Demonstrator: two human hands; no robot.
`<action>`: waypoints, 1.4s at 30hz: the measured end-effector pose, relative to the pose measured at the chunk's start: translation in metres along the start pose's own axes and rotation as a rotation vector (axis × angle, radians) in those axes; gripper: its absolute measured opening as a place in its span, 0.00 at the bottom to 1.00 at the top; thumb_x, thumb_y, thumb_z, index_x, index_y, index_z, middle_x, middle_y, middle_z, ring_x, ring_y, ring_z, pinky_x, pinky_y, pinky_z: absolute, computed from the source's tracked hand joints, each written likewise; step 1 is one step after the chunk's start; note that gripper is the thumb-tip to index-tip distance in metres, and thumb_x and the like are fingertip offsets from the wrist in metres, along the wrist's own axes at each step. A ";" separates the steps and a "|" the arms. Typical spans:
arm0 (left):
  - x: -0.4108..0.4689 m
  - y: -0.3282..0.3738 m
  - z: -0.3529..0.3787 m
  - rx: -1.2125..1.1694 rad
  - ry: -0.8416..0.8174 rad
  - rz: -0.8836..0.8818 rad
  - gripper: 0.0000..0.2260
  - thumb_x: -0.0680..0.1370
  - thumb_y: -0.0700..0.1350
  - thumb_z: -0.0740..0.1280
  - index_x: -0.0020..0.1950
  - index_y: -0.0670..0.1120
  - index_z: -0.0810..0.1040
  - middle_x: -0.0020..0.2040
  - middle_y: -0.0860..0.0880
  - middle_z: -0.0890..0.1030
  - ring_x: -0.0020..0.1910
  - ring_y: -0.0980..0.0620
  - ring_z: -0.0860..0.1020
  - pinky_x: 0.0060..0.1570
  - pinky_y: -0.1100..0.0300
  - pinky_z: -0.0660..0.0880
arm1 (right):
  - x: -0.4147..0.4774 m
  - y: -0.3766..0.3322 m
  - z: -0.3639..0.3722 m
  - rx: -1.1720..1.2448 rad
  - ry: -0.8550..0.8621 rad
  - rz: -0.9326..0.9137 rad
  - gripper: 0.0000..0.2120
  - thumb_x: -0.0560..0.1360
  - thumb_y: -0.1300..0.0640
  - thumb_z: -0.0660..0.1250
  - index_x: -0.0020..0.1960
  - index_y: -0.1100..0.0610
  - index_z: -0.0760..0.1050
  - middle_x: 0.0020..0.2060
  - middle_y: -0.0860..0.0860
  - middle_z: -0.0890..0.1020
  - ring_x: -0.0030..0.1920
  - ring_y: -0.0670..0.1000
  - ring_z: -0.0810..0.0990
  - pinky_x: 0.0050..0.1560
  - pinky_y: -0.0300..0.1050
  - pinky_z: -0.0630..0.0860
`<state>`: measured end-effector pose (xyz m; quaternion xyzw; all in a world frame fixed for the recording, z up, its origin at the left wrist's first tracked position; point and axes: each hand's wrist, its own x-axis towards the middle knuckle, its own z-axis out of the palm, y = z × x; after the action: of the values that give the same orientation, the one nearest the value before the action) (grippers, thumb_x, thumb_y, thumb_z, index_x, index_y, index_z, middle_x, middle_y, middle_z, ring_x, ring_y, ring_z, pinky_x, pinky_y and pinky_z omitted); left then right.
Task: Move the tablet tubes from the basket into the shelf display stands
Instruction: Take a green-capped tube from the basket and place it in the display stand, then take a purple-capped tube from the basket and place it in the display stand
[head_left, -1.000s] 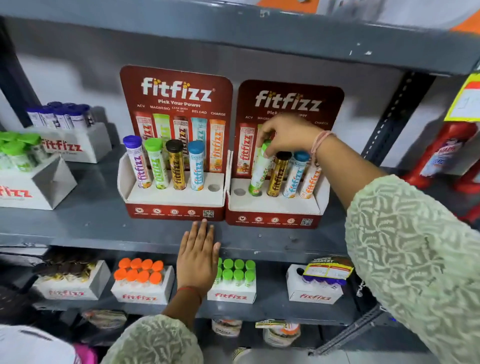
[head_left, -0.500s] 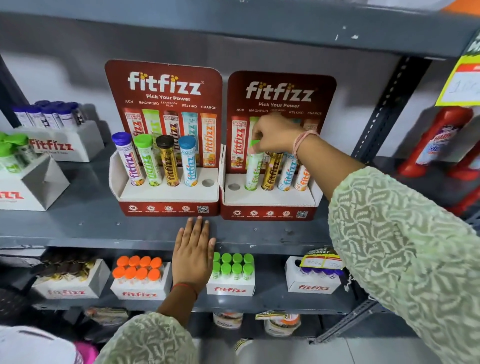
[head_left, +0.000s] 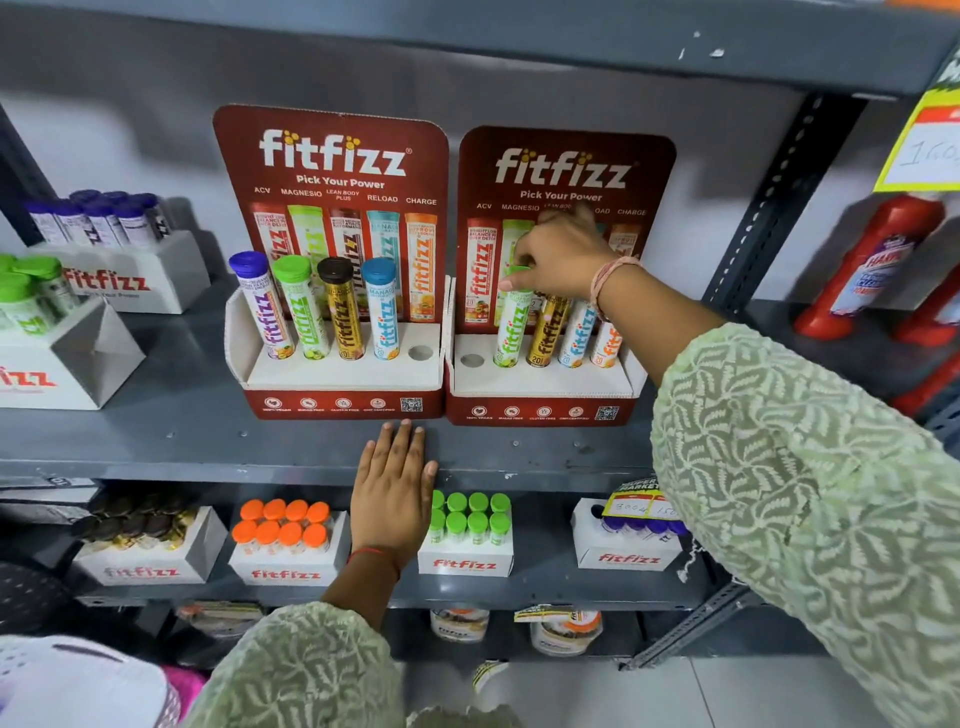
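Two red fitfizz display stands sit side by side on the grey shelf. The left stand (head_left: 343, 371) holds several tubes, purple, green, brown and blue capped, with its rightmost hole empty. In the right stand (head_left: 540, 382) a green tube (head_left: 511, 332) stands in the second hole beside gold, blue and orange tubes; the leftmost hole is empty. My right hand (head_left: 558, 257) pinches the green tube's cap from above. My left hand (head_left: 393, 491) lies flat, fingers together, on the shelf's front edge below the left stand. The basket is only partly visible at the bottom left.
White fitfizz boxes (head_left: 114, 270) with purple and green tubes stand at the left of the shelf. The lower shelf carries boxes of orange-capped (head_left: 283, 540) and green-capped tubes (head_left: 470, 530). Red bottles (head_left: 872, 265) stand at the right behind a slotted upright.
The green tube has gone from tilted to upright and deeper in its hole, with my right hand staying on its cap. My left hand has stayed put on the shelf edge.
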<state>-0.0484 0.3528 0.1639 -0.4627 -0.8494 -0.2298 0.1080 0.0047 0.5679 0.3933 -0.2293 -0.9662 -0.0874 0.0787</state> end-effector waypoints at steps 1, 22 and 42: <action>0.000 0.000 0.000 0.004 0.001 0.002 0.30 0.81 0.54 0.39 0.64 0.36 0.71 0.63 0.36 0.73 0.64 0.37 0.68 0.67 0.56 0.46 | -0.001 -0.001 0.000 -0.002 0.011 0.000 0.23 0.71 0.40 0.62 0.48 0.59 0.80 0.41 0.52 0.72 0.59 0.57 0.71 0.70 0.57 0.54; -0.306 -0.185 -0.048 0.152 0.140 -1.200 0.30 0.80 0.55 0.41 0.67 0.34 0.66 0.66 0.33 0.68 0.67 0.35 0.62 0.65 0.47 0.51 | -0.092 -0.429 0.189 0.509 0.042 -1.085 0.09 0.70 0.56 0.62 0.44 0.58 0.78 0.47 0.58 0.83 0.42 0.60 0.81 0.43 0.51 0.77; -0.359 -0.193 -0.028 0.115 -0.057 -1.266 0.32 0.80 0.56 0.37 0.65 0.37 0.69 0.65 0.37 0.71 0.67 0.39 0.62 0.67 0.52 0.47 | -0.087 -0.519 0.250 0.960 -0.644 -0.551 0.16 0.67 0.61 0.73 0.55 0.63 0.78 0.49 0.57 0.82 0.51 0.52 0.78 0.52 0.42 0.73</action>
<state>-0.0134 -0.0151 -0.0094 0.1297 -0.9719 -0.1907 -0.0470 -0.1836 0.1250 0.0650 0.0735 -0.8965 0.4114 -0.1468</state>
